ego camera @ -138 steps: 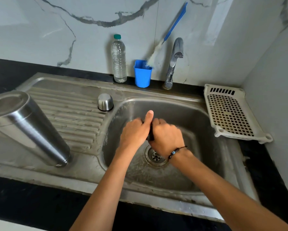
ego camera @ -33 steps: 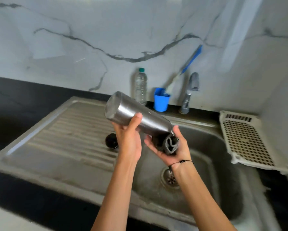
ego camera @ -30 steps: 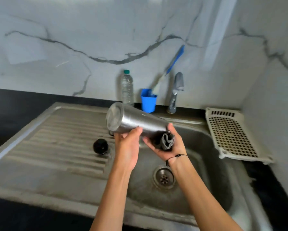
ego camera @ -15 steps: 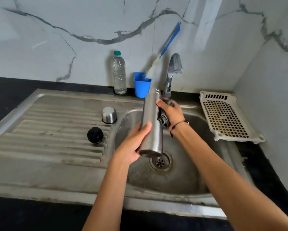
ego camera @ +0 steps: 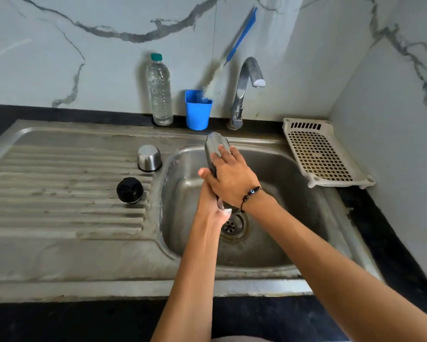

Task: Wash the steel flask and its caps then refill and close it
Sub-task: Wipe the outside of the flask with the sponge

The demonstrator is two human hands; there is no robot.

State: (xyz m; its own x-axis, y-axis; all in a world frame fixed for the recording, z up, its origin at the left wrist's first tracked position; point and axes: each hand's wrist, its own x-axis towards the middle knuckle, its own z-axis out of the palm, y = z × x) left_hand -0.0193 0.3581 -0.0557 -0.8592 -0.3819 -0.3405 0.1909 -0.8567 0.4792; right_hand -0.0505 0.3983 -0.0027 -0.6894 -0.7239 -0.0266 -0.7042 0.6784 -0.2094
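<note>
The steel flask (ego camera: 215,146) stands nearly upright over the sink basin (ego camera: 294,193), its upper end tilted toward the tap. My left hand (ego camera: 211,209) grips its lower part just above the drain. My right hand (ego camera: 231,180) wraps round the flask's middle, holding a dark scrub cloth (ego camera: 213,170) against the steel; only an edge of the cloth shows. The steel outer cap (ego camera: 149,157) sits mouth-down on the drainboard. In front of it lies the black inner cap (ego camera: 129,190).
The tap (ego camera: 247,77) stands behind the basin with no water running. A blue cup (ego camera: 197,111) holding a blue-handled brush (ego camera: 241,37) and a clear water bottle (ego camera: 159,92) stand against the wall. A white perforated rack (ego camera: 323,156) lies at the right.
The flask came off the drainboard into my hands and over the basin. In the last half second my right hand slid down from its top to its middle, and both hands dropped lower.
</note>
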